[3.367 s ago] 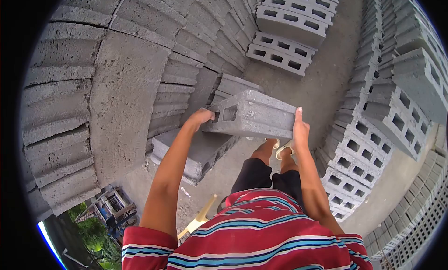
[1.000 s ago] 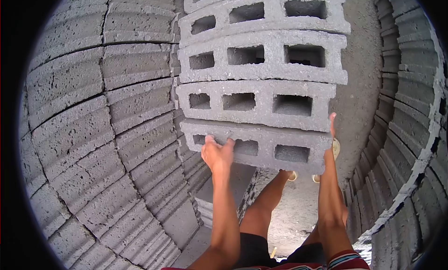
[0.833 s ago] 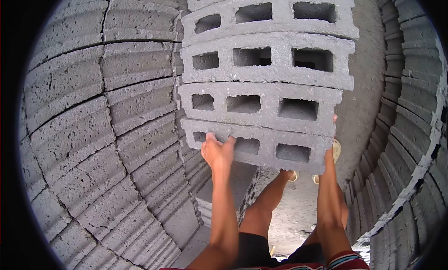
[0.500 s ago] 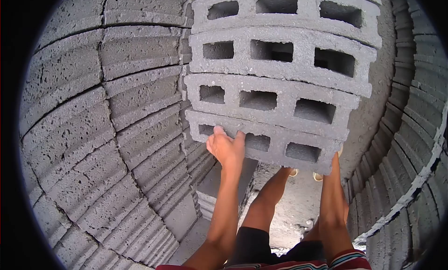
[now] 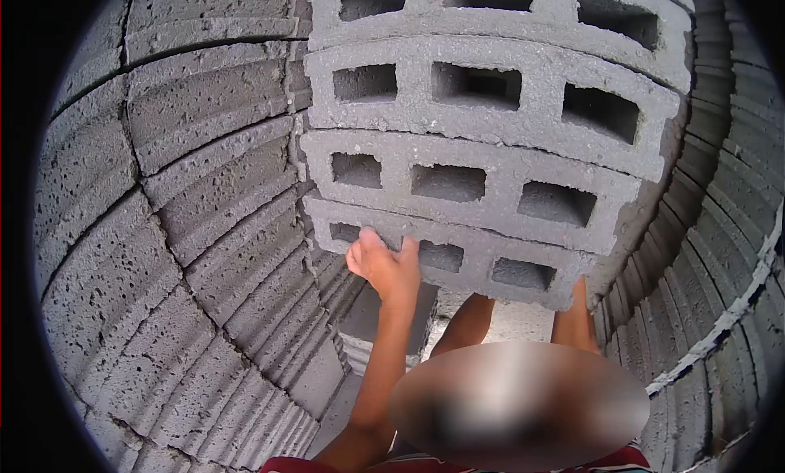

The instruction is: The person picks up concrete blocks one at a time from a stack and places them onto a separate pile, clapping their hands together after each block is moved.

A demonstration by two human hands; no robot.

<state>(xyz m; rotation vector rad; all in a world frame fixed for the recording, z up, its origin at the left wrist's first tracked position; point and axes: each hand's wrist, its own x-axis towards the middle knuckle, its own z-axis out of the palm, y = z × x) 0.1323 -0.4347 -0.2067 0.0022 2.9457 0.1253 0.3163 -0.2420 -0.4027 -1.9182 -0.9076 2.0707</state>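
Note:
My left hand [image 5: 384, 264] grips the lowest hollow concrete block [image 5: 459, 256] near its left end. Its fingers curl over the web between the left and middle holes. My right hand is hidden behind or under the right end of that same block; only the right forearm [image 5: 577, 322] shows. Directly above lie more hollow blocks, among them a second block [image 5: 505, 191] and a third block [image 5: 540, 105], stacked flat with their rectangular holes facing me.
A tall wall of stacked grey blocks [image 5: 217, 179] rises close on the left. Another curved-looking row of blocks [image 5: 695, 309] borders the right. A low block [image 5: 360, 322] sits near my left forearm. A blurred oval covers my legs and part of the floor.
The stack appears slightly larger and nearer in view, and the left wall has shifted leftward. My left hand keeps the same grip on the lowest block.

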